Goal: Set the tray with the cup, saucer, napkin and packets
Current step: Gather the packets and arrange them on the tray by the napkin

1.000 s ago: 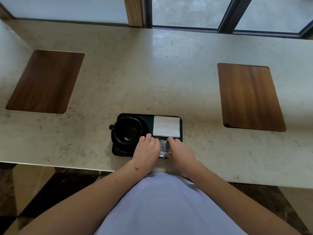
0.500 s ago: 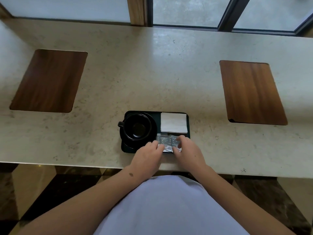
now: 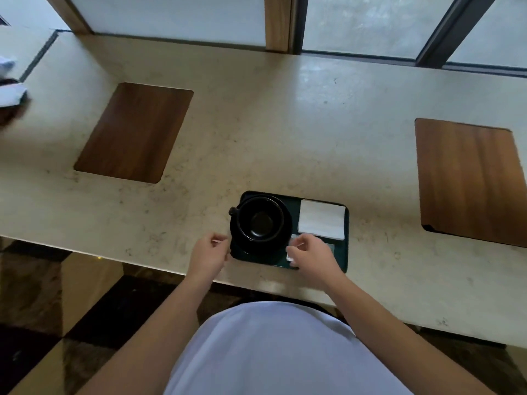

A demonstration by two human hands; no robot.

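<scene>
Now the right hand (image 3: 312,253) pinches the packets (image 3: 291,252) at the tray's (image 3: 346,246) near edge, directly beneath its fingertips, their long axis hidden. Loosely curled and empty, the left hand (image 3: 209,256) has drawn back beside the tray, left of cup (image 3: 261,218) and saucer (image 3: 286,228); napkin (image 3: 322,223) lies beyond the right hand.
</scene>
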